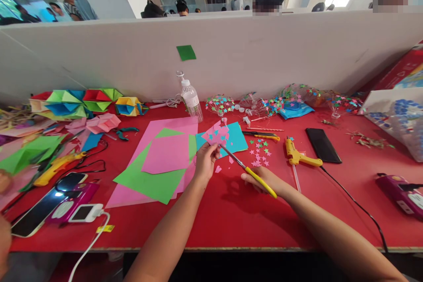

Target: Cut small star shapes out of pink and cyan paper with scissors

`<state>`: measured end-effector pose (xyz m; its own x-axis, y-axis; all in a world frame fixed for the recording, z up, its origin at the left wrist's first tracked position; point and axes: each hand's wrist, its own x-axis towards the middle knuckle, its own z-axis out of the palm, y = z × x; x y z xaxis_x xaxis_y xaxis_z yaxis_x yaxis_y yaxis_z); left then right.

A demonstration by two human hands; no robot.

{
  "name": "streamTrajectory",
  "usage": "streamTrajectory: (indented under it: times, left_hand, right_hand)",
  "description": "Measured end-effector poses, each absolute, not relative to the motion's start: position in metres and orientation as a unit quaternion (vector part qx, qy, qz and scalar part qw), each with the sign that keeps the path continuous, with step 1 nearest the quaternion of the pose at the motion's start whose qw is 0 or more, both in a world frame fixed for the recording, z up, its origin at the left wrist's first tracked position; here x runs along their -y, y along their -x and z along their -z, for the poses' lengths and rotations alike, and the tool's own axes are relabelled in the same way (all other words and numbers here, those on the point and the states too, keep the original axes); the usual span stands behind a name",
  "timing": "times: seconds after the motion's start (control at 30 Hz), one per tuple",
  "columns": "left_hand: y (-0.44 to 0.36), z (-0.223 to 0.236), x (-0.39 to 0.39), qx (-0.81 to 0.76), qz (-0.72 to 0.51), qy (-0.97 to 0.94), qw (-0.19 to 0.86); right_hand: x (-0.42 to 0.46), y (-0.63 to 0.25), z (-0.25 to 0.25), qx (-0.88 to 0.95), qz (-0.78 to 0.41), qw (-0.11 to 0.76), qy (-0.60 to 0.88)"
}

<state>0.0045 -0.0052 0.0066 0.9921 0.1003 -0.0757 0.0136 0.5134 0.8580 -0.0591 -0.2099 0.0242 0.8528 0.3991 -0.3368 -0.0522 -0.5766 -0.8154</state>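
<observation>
My left hand (207,158) is closed in a pinch on a pink sheet of paper (214,134), with star-shaped gaps where the blue paper (238,134) beneath seems to show through. My right hand (261,179) grips yellow-handled scissors (244,167), their blades angled up and left, tips close to my left fingertips and the pink sheet's lower edge. Whether the blades are touching the paper is hard to make out. Small pink and green paper stars (260,154) are scattered right of the blue paper. Pink scraps (218,169) lie just below it.
A pile of pink and green sheets (158,154) lies left; a plastic bottle (191,101) stands behind. Rightward are a yellow glue gun (299,156) with its cord, a black phone (323,145) and star-filled clear plastic (221,105). A person's hand (4,183) shows at far left.
</observation>
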Motion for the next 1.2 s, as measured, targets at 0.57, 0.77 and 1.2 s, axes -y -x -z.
streamTrajectory:
  times: [0.57, 0.77, 1.2]
  left_hand:
    - [-0.0049, -0.0084, 0.0044, -0.066, -0.022, -0.493, 0.867]
    - [-0.0046, -0.0082, 0.0036, -0.064, -0.019, -0.489, 0.87]
    - [-0.0062, -0.0081, 0.0027, -0.079, -0.017, -0.466, 0.881]
  right_hand:
    - [0.2098, 0.0589, -0.0256, 0.101, -0.258, 0.461, 0.843]
    - [0.2097, 0.0587, -0.0254, 0.106, -0.252, 0.467, 0.841]
    - [0.2112, 0.058, -0.024, 0.115, -0.253, 0.455, 0.846]
